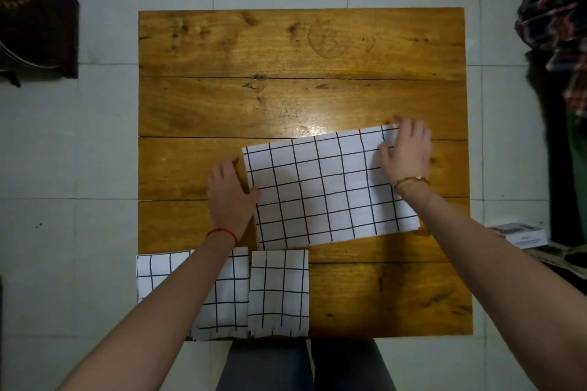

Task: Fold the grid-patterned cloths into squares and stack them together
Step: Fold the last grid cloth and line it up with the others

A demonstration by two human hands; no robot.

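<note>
A white cloth with a black grid (327,190) lies folded into a long, slightly tilted rectangle in the middle of the wooden table (301,51). My left hand (230,194) grips its left edge, thumb on top. My right hand (406,149) rests palm down on its far right corner, fingers spread. Two more grid cloths lie folded at the table's near left edge: a wider one (225,292), partly hidden under my left forearm, and a narrower one (279,292) touching its right side.
The far half and the near right part of the table show bare wood. Around it is tiled floor, with dark bags and clothing (35,19) at the far left, plaid clothing (559,16) at the right, and a small box (517,233) on the floor.
</note>
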